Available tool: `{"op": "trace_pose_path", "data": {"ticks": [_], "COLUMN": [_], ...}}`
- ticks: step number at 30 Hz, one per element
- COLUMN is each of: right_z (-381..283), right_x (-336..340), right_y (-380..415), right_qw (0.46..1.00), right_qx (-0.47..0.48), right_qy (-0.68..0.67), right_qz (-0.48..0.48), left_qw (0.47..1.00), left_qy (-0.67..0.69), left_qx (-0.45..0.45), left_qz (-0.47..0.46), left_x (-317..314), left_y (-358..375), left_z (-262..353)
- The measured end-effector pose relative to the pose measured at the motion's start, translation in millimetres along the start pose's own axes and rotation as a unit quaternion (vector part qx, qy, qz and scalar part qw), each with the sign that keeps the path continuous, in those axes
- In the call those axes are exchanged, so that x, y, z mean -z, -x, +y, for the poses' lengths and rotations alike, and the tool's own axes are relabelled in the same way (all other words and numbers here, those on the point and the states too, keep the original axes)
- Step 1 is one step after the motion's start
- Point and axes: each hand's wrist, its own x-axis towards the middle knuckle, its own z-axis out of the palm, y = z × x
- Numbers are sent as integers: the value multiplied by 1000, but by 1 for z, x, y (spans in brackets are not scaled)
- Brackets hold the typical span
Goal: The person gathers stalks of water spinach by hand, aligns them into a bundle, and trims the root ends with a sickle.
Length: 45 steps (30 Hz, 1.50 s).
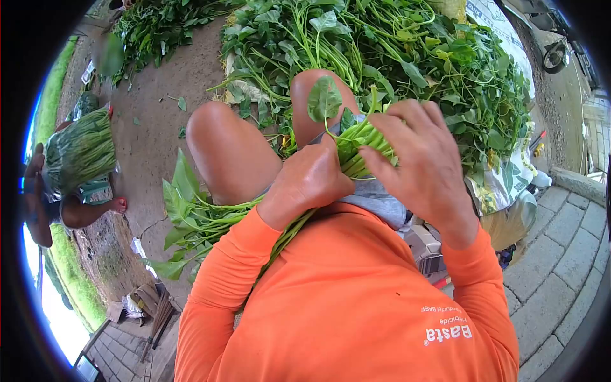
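My left hand is wrapped in a fist around a bunch of leafy greens with long green stems. The leafy end spreads out past my left forearm, over my lap, and the thick pale stem ends stick out on the right of the fist. One broad leaf stands up above my left hand. My right hand hovers at the stem ends, thumb and fingers apart and curved, overlapping them in this view.
In front of my knees lies a large heap of loose greens on printed sacks. Another pile is at the far left. A person on the left has bundled greens. Paving blocks lie on the right.
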Motion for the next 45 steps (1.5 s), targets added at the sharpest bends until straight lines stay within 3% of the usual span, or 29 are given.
{"op": "trace_pose_path", "data": {"ticks": [4,7,8,10,13,14,15,17,20,22,24,27,34,37,40,45], "right_z": [23,72,96,161,130,98,64,36,43,50,51,62,86,103,118,101], "right_x": [-38,-33,-22,-3,30,41,42,27,-7,-16,-17,-14,-14,-19,-35,-32], "right_y": [-6,-3,-2,22,-6,-15,-20,-20,-9,2,16,19,5,6,9,15], "right_qw": [993,990,972,921,892,960,986,989,989,993,992,952,929,882,784,812], "right_qx": [39,-62,-121,-236,-86,-90,-94,87,122,68,7,-199,-176,-256,-415,-421], "right_qy": [84,107,181,308,398,207,9,-106,6,17,17,-142,-84,-213,-321,-203], "right_qz": [-67,61,83,-29,195,168,138,-52,-84,-96,-121,-186,-314,-333,-332,-350], "left_qw": [999,998,998,998,996,996,996,996,998,999,998,998,997,998,998,998], "left_qy": [-35,-53,-51,-56,-82,-86,-92,-89,-60,-50,-58,-69,-72,-66,-50,-55], "left_qx": [28,38,37,29,22,17,8,-13,-16,8,5,-11,-17,-12,-22,-32], "left_qz": [1,14,15,16,8,11,11,18,23,13,11,6,-10,-13,2,9], "left_x": [12,14,11,8,9,9,9,10,9,9,6,4,3,5,3,1], "left_y": [3,4,3,1,-3,-2,-2,-4,-1,0,1,-2,-3,-2,-1,1], "left_z": [9,11,8,2,0,1,4,7,3,0,-4,-4,0,2,2,3]}}
